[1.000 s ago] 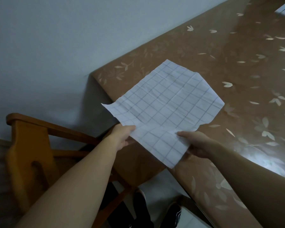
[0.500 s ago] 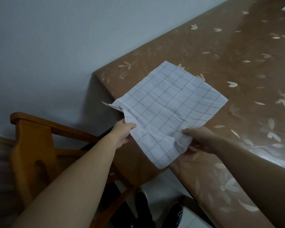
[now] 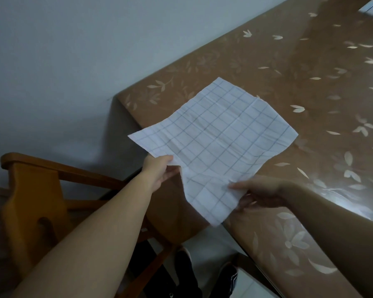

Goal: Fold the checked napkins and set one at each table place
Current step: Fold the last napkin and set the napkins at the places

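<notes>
Shoes [image 3: 205, 274]: dark pair showing on the pale floor, nearest.
Chair [image 3: 37, 190]: wooden, standing left beside the table corner.
Left hand [image 3: 157, 169]: grip closing on the napkin's left edge.
Right hand [image 3: 261, 191]: grip pinching the near right edge, thumb lying on top.
Napkin [image 3: 220, 134]: white, grey-checked, creased, being held open over the table corner.
Table [image 3: 310, 87]: brown leaf-print cover shining.
Writing: none readable.

Bare tabletop [image 3: 310, 67] beyond napkin [image 3: 220, 134]
</notes>
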Available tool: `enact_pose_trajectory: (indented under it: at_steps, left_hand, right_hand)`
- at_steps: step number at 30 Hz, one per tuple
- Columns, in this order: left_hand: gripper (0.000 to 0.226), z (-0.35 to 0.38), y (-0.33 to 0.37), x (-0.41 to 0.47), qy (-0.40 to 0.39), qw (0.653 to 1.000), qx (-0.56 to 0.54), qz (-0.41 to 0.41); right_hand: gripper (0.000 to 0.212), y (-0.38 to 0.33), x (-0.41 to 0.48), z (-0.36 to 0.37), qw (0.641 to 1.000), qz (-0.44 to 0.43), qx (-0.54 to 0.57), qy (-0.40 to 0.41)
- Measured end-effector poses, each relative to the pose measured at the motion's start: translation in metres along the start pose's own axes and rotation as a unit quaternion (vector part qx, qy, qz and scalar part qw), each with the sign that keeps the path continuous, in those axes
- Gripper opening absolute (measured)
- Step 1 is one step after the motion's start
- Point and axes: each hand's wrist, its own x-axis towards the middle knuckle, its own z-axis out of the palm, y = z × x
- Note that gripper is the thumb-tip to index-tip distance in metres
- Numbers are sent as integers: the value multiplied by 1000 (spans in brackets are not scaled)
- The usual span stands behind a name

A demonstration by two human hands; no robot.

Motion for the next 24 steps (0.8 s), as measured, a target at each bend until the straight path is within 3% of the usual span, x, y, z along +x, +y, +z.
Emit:
enact_pose_trajectory:
  at_steps: [2, 3, 5, 7, 9, 12, 14, 15, 17, 20, 22, 24]
  left_hand:
    - [25, 6, 9, -1, 7, 999, -47, 1]
    - [26, 9, 15, -3, 14, 998, -63, -1]
    - [25, 14, 28, -4, 36, 996, -78, -5]
    - [32, 20, 41, -6, 41, 996, -84, -9]
    - [39, 29, 51, -10, 30, 995, -93, -11]
    - [32, 44, 63, -19, 13, 997, -81, -15]
    - [30, 54, 67, -23, 3, 997, -76, -20]
    - [30, 58, 68, -24, -1, 997, -75, -21]
    - [31, 66, 71, -25, -18, 996, -87, -11]
    - [44, 72, 73, -23, -89, 989, -114, 10]
    - [45, 73, 73, -20, -105, 989, -104, 29]
    - [53, 74, 69, -13, -91, 993, -15, 71]
  right_hand:
    - [42, -2, 4, 12, 995, -42, 90, 22]
    - [43, -4, 7, 16, 982, -78, 157, 70]
    - [38, -7, 8, 19, 938, -146, 231, 215]
    - [33, -5, 5, 17, 887, -203, 200, 362]
    - [50, 3, -4, 12, 854, -263, 30, 449]
    - [99, 18, -7, 10, 810, -273, -320, 409]
    - [97, 18, -8, 16, 782, -275, -396, 394]
    - [79, 16, -6, 19, 788, -298, -379, 383]
    - [20, 7, -11, 27, 831, -355, -220, 368]
    - [25, -4, -15, 23, 875, -328, 13, 355]
    - [20, -6, -14, 11, 880, -298, 119, 349]
    - [19, -3, -11, -3, 875, -263, 209, 348]
